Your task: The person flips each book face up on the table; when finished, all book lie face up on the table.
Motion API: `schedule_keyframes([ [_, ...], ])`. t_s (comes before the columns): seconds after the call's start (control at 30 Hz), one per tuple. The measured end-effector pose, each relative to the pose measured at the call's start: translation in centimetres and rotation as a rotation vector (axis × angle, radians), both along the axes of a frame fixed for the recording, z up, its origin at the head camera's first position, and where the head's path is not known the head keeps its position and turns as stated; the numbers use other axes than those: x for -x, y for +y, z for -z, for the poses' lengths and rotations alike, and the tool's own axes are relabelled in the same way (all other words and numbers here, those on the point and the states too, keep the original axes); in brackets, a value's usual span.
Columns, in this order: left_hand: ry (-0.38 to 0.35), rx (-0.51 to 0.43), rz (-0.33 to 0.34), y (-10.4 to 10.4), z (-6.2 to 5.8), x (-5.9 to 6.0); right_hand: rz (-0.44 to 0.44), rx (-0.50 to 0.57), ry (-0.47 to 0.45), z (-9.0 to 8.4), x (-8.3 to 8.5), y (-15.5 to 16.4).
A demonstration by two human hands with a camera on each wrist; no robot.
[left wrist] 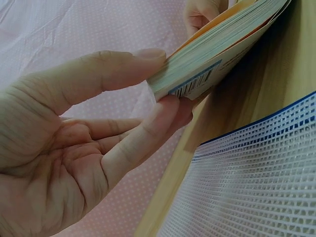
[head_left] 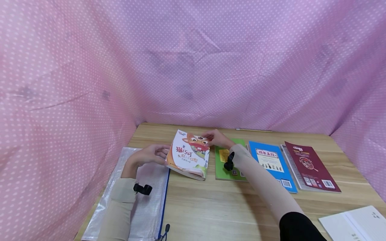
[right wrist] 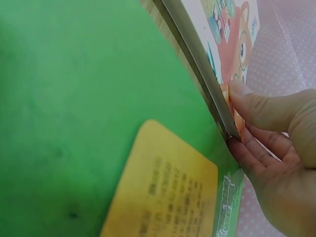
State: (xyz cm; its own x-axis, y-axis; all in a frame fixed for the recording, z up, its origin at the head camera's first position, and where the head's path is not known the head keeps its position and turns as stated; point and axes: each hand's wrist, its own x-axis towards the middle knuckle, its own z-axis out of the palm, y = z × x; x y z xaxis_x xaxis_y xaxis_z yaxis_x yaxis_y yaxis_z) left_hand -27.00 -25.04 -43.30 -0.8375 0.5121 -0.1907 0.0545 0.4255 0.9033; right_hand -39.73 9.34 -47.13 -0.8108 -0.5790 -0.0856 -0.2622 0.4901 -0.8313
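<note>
Both hands hold a paperback book (head_left: 188, 152) whose white cover has an orange cartoon cat and Chinese lettering. My left hand (head_left: 149, 154) pinches its left edge, thumb on top and fingers beneath the barcode side, as the left wrist view shows. At the upper right corner my right hand (head_left: 217, 138) pinches the book between thumb and fingers. Below the left forearm lies a translucent mesh zip pouch (head_left: 150, 190) with a blue edge. A green book (head_left: 221, 167) with a yellow label lies just right of the held book, partly under my right wrist.
Further right lie a blue book (head_left: 268, 164) and a maroon book (head_left: 313, 167). A white book (head_left: 356, 224) rests at the near right corner. A pencil (head_left: 253, 130) lies along the table's back edge, against the pink dotted curtain (head_left: 193, 67).
</note>
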Motion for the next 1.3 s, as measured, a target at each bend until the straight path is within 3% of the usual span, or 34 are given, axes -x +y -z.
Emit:
schedule_keyframes([
  [0.93, -0.084, 0.029, 0.034, 0.6, 0.7, 0.3, 0.080, -0.063, 0.017, -0.2, -0.3, -0.3],
  [1.3, -0.132, 0.054, -0.015, 1.1, 1.0, 0.3, 0.106, -0.074, 0.030, 0.0, 0.0, -0.3],
])
